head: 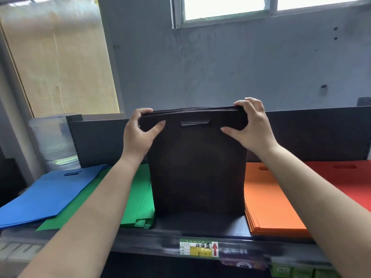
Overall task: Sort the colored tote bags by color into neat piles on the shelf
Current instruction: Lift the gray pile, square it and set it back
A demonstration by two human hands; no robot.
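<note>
A stack of black tote bags (197,167) stands upright on its bottom edge in the middle of the dark shelf (140,235). My left hand (138,133) grips the stack's top left corner, thumb in front and fingers curled over the top. At the top right corner, my right hand (252,127) grips it the same way. Flat piles lie on either side: blue bags (46,197) at far left, green bags (138,201) beside them, orange bags (269,203) right of the black stack, red bags (341,181) at far right.
A dark back panel (311,135) runs behind the shelf under a grey wall with a window. A clear water jug (53,141) stands at the back left. A yellow-green price label (198,248) is stuck on the shelf's front edge.
</note>
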